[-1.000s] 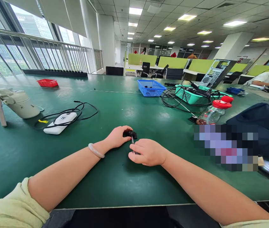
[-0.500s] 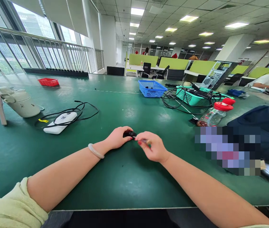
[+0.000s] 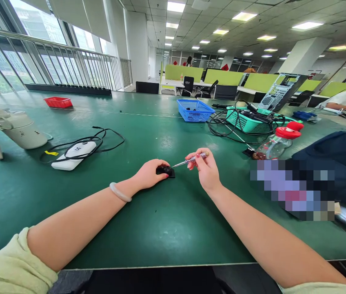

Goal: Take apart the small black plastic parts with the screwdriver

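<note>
On the green tabletop, my left hand (image 3: 151,173) is closed around a small black part (image 3: 169,171), pressing it against the surface; its exact kind is partly hidden by my fingers. My right hand (image 3: 206,167) pinches a screwdriver (image 3: 182,163) with a clear handle and a thin metal shaft. The shaft points left and slightly down, its tip right by the upper right edge of the black part. Whether tip and part touch, I cannot tell.
A white power bank (image 3: 74,155) with a black cable lies left, near a pale bottle (image 3: 26,130). Farther back are a red tray (image 3: 58,102), a blue basket (image 3: 195,112) and a green basket (image 3: 249,121) of cables. A red-lidded jar (image 3: 278,141) and dark bag (image 3: 332,167) stand right.
My right hand has swung up and to the right, bringing the screwdriver's shaft into plain sight. More of the black part shows beside my left hand, which has barely moved.
</note>
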Demonstrator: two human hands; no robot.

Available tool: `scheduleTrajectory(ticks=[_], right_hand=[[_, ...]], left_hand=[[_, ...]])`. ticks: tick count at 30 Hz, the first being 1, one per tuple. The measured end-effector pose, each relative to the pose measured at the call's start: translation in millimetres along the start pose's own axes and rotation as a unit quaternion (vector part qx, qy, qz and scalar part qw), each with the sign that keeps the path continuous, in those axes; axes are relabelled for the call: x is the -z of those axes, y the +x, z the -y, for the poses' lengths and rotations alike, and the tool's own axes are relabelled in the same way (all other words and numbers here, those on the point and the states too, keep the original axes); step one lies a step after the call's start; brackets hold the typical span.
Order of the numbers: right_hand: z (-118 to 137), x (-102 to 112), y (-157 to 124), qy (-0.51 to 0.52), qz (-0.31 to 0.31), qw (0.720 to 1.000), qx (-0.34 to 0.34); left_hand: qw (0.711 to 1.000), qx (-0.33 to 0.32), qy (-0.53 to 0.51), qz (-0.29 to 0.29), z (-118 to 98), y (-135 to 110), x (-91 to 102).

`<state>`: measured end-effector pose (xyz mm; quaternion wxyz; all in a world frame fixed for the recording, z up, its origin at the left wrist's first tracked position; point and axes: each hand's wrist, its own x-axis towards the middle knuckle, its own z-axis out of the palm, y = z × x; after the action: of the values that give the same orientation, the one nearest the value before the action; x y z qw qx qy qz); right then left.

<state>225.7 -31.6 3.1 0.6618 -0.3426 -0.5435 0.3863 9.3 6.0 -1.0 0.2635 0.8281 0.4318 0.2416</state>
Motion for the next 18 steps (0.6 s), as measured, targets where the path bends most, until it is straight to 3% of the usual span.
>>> scheduleTrajectory(ticks=[7,18], right_hand=[[-3.6,3.6,4.4,0.000,0.014,1.000,-0.005],[-8.6,5.8,6.6,0.020,0.013,0.999,-0.021]], left_hand=[[1.000,0.002,-0.021,0.023,1.4,1.4,1.1],[1.000,-0.005,0.012,0.003,0.3,0.6,1.2]])
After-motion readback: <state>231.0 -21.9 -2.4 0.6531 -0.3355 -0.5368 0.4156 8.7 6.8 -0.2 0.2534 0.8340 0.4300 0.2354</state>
